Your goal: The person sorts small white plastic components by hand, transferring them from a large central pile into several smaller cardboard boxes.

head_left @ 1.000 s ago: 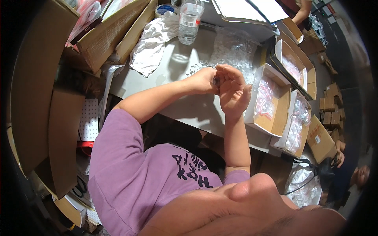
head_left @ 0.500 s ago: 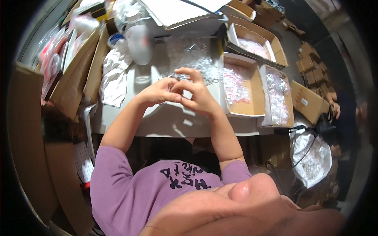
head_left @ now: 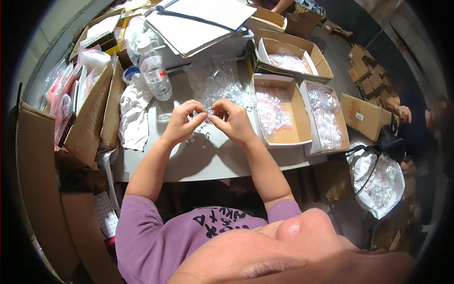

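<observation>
My left hand (head_left: 181, 124) and my right hand (head_left: 234, 122) meet above the pale table (head_left: 156, 165). Both are closed in a pinch, fingertips almost touching, and whatever sits between them is too small to make out. Small whitish pieces (head_left: 191, 138) lie scattered on the tabletop under my fingers. Just beyond my hands, a clear plastic bag (head_left: 213, 71) lies spread with many small clear pieces heaped at its mouth. To the left stands a clear water bottle (head_left: 155, 73) with a white cap, beside a crumpled white cloth (head_left: 135, 116).
Right of my hands, an open carton (head_left: 298, 113) holds small filled bags, with a narrower box (head_left: 326, 120) of bags alongside. Another carton (head_left: 324, 59) stands behind. Cardboard boxes (head_left: 87, 118) line the left. Papers (head_left: 198, 23) top a grey bin. Another person's hand (head_left: 403, 113) shows far right.
My hands have drawn apart from an overlapping hold into a fingertip-to-fingertip pinch. The view has shifted, and the bottle, blurred before, is now sharp.
</observation>
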Demonstrator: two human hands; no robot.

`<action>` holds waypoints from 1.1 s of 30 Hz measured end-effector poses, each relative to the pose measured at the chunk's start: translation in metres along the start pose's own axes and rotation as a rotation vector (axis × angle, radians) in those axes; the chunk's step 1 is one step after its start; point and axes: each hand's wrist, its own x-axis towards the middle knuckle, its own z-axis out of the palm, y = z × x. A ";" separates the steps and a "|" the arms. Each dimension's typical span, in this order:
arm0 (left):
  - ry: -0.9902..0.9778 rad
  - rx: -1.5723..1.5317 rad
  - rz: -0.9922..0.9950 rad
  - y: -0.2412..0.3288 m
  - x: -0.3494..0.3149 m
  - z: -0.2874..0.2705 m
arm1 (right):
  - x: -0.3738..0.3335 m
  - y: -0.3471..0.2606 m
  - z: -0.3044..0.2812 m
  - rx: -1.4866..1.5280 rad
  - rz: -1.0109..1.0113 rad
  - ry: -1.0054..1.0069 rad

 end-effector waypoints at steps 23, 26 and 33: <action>-0.017 -0.312 -0.027 0.002 -0.001 0.009 | -0.004 0.001 -0.015 -0.038 -0.103 -0.142; 0.007 -0.353 -0.026 0.001 -0.001 0.009 | -0.015 -0.011 -0.031 -0.169 -0.222 0.038; -0.022 -0.327 -0.038 0.003 -0.006 0.010 | -0.078 -0.028 -0.129 -0.363 -0.087 0.680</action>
